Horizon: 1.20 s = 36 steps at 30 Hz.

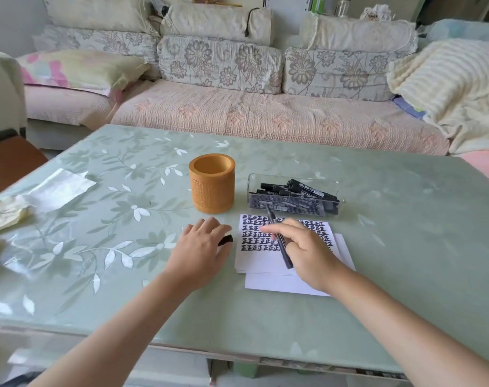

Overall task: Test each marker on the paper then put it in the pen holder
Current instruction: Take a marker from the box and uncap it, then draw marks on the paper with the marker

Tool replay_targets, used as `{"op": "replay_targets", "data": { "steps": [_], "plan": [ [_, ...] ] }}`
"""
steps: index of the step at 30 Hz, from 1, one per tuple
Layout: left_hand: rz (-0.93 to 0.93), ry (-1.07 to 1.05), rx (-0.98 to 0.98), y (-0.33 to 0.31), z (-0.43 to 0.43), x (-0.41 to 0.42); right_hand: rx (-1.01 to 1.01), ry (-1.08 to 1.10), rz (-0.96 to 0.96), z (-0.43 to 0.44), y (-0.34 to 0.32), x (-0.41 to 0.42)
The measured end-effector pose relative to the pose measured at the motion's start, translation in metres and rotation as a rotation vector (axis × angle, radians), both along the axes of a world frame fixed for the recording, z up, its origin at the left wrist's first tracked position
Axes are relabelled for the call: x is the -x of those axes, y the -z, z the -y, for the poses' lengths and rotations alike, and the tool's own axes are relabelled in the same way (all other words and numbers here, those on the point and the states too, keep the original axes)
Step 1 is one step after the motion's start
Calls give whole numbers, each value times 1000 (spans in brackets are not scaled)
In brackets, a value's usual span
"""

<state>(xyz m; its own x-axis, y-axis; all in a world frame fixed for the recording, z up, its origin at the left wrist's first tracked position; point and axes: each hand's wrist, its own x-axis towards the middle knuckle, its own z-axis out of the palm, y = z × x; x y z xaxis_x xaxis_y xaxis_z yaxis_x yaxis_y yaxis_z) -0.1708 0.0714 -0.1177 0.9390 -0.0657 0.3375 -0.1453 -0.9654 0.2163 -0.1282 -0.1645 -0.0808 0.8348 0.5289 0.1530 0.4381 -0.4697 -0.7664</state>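
My right hand [302, 252] grips a black marker [277, 236] over the white paper [265, 261], its tip pointing away toward the clear tray. The paper carries rows of black written marks. My left hand [201, 247] lies just left of the paper and holds a small black cap [226, 240] under its fingers. An orange-brown pen holder [212, 183] stands upright behind my left hand; I see no markers in it. A clear plastic tray [293, 196] with several black markers sits right of the holder, behind the paper.
More white sheets [279, 283] lie under the written one. Crumpled white and yellowish wrappers [42, 194] lie at the table's left. The green glass table [126, 275] has a sofa [237, 113] behind it and a brown chair [9, 160] at the left.
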Motion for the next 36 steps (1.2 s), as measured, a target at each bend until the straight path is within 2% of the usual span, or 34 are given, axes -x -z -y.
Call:
{"op": "replay_targets", "data": {
  "steps": [2, 5, 9, 12, 15, 18, 21, 26, 36],
  "plan": [
    [70, 36, 55, -2, 0, 5, 38, -33, 5, -3, 3, 1],
    [139, 215, 92, -5, -2, 13, 64, -68, 47, -9, 14, 0],
    [90, 357, 129, 1, -7, 22, -106, -12, 143, -18, 18, 2],
    [60, 363, 111, 4, -7, 26, -291, 27, -18, -27, 10, 5],
    [32, 387, 109, 5, -8, 25, -379, 29, -192, -33, 7, 7],
    [19, 389, 76, 5, -6, 24, -362, 108, -249, -39, 16, 4],
    [39, 386, 84, 5, -5, 25, -289, 167, -223, -42, 28, -1],
    [53, 384, 88, 7, -5, 27, -250, 59, -193, -40, 32, -5],
    [37, 362, 115, 7, -3, 25, -220, 52, -106, -39, 38, -6]
  ]
}}
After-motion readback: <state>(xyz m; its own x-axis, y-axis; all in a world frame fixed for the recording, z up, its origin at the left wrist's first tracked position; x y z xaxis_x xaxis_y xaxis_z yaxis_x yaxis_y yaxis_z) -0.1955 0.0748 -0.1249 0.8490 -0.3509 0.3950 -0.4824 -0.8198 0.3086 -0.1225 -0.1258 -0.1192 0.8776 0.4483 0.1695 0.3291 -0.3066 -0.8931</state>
